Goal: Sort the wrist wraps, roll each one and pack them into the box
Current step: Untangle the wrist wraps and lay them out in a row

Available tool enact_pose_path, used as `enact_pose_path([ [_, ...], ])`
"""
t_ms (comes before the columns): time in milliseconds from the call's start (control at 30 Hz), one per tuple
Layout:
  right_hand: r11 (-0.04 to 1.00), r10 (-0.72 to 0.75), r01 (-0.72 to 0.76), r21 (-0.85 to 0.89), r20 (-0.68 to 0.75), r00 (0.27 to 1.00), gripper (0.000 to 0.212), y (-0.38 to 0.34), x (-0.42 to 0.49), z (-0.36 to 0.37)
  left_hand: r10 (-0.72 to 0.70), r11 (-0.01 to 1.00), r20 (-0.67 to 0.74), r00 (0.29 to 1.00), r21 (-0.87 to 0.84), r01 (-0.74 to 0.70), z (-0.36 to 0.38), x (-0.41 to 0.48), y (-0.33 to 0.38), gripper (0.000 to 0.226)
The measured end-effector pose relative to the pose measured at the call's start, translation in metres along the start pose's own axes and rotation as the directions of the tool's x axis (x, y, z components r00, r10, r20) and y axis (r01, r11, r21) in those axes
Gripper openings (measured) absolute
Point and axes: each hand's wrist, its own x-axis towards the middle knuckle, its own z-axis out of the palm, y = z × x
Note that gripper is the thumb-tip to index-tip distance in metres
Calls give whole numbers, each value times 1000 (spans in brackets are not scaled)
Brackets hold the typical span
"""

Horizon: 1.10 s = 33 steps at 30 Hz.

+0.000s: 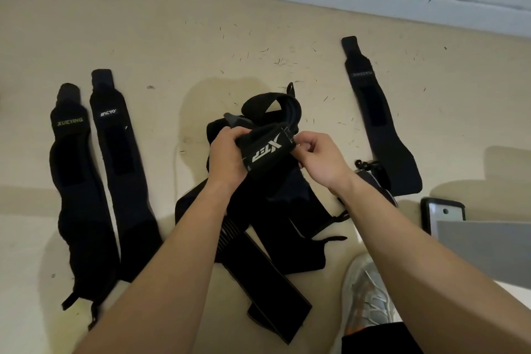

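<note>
Fingers (233, 135) of the left hand (227, 156) curl round one end of a black XTEP wrist wrap (265, 149), while the right hand (319, 159) pinches its other end. Both hold it just above the pile of tangled black wraps (267, 227) on the tan floor (201, 37). Both forearms cross the pile and hide part of it. Left of the pile, the XUEYING wrap (74, 181) and the MCYO wrap (120, 169) lie flat side by side. Right of it lie a fourth wrap (379, 129), a grey box (482, 241) and a pale shoe (367, 296).
</note>
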Motion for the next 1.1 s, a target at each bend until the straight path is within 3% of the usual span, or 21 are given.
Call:
enact_pose_path([
  [67,994,-5,-3,-107,-76,997,20,2,2,1,123,930,88,988,337,-146,1,1,-9,29],
  [133,991,12,-36,-125,-187,982,20,4,4,-4,153,864,141,978,461,-202,5,0,-7,18],
  [267,991,118,-132,7,-507,854,12,14,13,-34,15,923,261,965,368,-113,2,-5,-4,45],
  [333,980,190,-185,68,-584,789,11,21,18,-50,-8,946,253,967,317,-75,-2,-5,-10,50],
  [433,960,267,-257,109,-627,732,8,31,29,-66,-13,915,121,993,401,-37,-11,-4,-23,40],
  [500,933,353,-313,177,-625,697,29,31,36,-67,-43,921,-18,999,387,46,-17,-1,-33,25],
  [567,921,363,-373,112,-596,716,40,25,38,-56,-86,931,-93,992,347,113,-22,-2,-41,34],
  [633,952,267,-307,7,-514,815,33,16,39,-33,-153,923,-62,986,348,165,-21,-5,-49,54],
  [700,960,237,-274,-63,-341,910,36,9,41,-4,-183,911,-21,983,372,178,-19,-10,-56,64],
  [800,952,304,-306,2,-112,946,56,7,48,29,-190,899,-18,982,398,182,-16,-10,-62,64],
  [867,973,231,-230,23,-157,960,49,10,49,44,-191,885,-21,981,429,182,-16,-7,-61,61],
  [933,986,79,-110,-124,-226,971,48,17,47,52,-183,883,-37,982,434,181,-16,-4,-61,57],
  [1000,972,-22,-28,-232,-208,978,46,22,41,57,-182,893,-48,982,411,185,-16,-3,-64,54],
  [1100,978,-37,-12,-208,-233,972,43,32,34,51,-204,913,-111,973,338,230,-15,-2,-70,53],
])
